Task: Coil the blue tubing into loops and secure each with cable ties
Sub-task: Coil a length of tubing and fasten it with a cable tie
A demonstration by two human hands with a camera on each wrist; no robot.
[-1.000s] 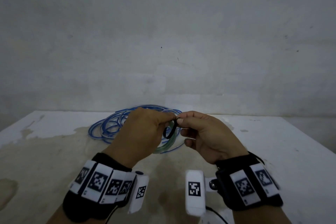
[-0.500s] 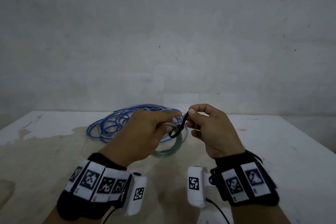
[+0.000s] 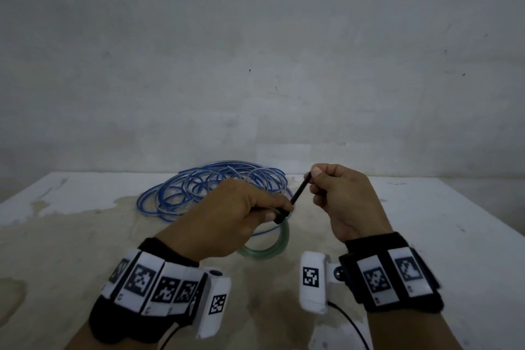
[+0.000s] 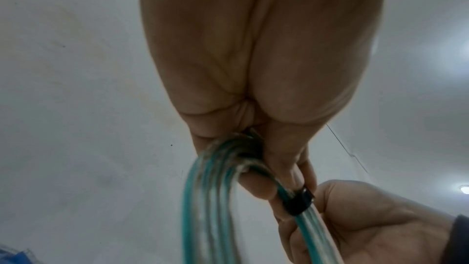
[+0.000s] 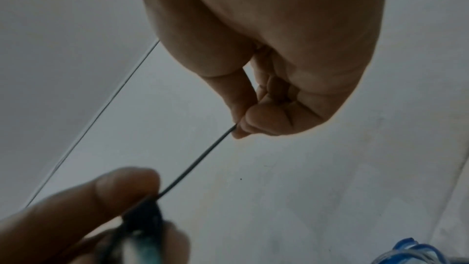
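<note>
Loose blue tubing (image 3: 216, 187) lies heaped on the table (image 3: 426, 236) behind; left hand (image 3: 227, 219) grips the small greenish coil (image 3: 270, 247) above it. Right hand (image 3: 341, 196) pinches the cable tie (image 3: 298, 193) tail taut — a slipped pinch leaves the tie loose, over-pulling may pinch the loops.

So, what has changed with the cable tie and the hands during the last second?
The right hand pulled the cable tie tail up and to the right, so its wide loop closed tight around the small coil. The left hand still grips that coil, and the loose blue tubing stayed on the table.
</note>
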